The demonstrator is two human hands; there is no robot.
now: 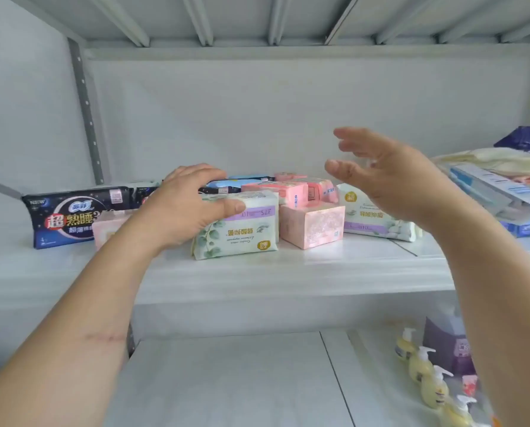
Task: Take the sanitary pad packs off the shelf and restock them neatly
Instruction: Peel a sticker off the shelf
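Observation:
Several sanitary pad packs sit jumbled on the white shelf [257, 272]. My left hand [183, 204] grips the top left of a white pack with green leaves [242, 232], thumb on its front and fingers over its back. Right of it stand a pink box [313, 224], pink packs [288, 191] behind, and a second white leaf pack [371, 217]. A dark blue night pack [69, 214] lies at the left, with a pale pink pack [109, 226] beside my wrist. My right hand [390, 177] hovers open in the air above the second leaf pack, holding nothing.
Stacked blue and white packs and a cream cloth [504, 186] fill the shelf's right end. On the shelf below, yellow pump bottles [424, 368] and a purple refill bag [445, 343] stand at the right. A grey upright [86, 112] runs at the back left.

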